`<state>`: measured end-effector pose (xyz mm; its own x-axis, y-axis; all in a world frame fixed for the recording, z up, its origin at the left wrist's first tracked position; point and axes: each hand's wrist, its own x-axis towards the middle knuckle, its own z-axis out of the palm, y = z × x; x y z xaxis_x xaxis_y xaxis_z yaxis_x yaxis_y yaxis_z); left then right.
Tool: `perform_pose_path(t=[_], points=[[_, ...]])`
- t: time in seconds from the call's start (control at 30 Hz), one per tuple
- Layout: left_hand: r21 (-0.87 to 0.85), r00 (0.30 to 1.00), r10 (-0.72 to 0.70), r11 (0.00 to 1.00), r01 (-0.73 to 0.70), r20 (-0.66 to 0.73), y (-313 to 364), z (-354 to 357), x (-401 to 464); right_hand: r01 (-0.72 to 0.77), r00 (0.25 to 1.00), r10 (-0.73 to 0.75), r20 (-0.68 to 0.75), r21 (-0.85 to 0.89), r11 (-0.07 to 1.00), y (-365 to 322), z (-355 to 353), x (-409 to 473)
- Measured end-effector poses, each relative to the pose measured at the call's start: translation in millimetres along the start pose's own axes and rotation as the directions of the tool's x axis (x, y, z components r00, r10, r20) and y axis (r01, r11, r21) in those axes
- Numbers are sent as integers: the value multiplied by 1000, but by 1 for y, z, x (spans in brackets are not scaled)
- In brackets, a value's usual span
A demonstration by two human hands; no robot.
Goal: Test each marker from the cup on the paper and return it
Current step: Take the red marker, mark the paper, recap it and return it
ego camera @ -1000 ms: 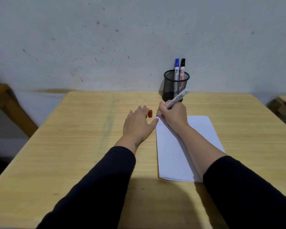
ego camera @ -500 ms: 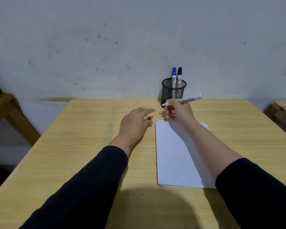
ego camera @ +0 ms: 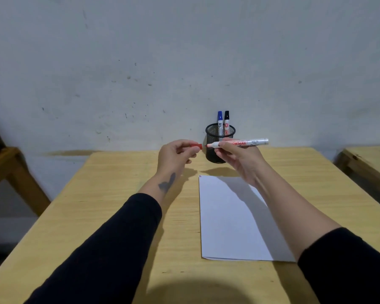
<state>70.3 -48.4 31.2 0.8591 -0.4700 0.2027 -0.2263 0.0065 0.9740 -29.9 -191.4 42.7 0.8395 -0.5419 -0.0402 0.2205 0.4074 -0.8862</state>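
Note:
My right hand (ego camera: 236, 157) holds a white marker with red lettering (ego camera: 248, 142) level above the table, its uncapped red tip pointing left. My left hand (ego camera: 176, 154) pinches the red cap (ego camera: 195, 146) just left of that tip, a small gap between them. Behind both hands stands a black mesh cup (ego camera: 219, 145) with a blue-capped marker (ego camera: 220, 122) and a black-capped marker (ego camera: 226, 122) upright in it. A white sheet of paper (ego camera: 226, 218) lies on the table below my right forearm, with a tiny mark at its far left corner.
The wooden table (ego camera: 110, 205) runs up to a grey wall. A wooden frame (ego camera: 11, 170) stands at the left and another wooden surface (ego camera: 369, 159) at the right edge.
My right hand lifted the marker off the paper and turned it level. My left hand picked the red cap up from the table and raised it to the marker's tip.

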Motion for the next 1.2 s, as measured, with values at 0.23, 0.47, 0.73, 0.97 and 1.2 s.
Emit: perform_pose_path(t=[0.23, 0.47, 0.73, 0.97, 1.2], points=[[-41, 998, 40, 998, -39, 42, 9, 4, -3, 17, 999, -17, 43, -6, 1000, -7, 8, -9], [-6, 998, 31, 1000, -30, 53, 6, 8, -9, -6, 999, 5, 51, 8, 1000, 1, 9, -15], [8, 998, 57, 998, -57, 16, 5, 11, -10, -24, 998, 23, 52, 21, 999, 7, 14, -10], [4, 997, 44, 999, -44, -59, 9, 9, -1, -50, 997, 54, 63, -67, 996, 5, 20, -2], [179, 988, 128, 978, -110, -88, 36, 7, 18, 366, 805, -550, 222, -916, 166, -18, 30, -2]])
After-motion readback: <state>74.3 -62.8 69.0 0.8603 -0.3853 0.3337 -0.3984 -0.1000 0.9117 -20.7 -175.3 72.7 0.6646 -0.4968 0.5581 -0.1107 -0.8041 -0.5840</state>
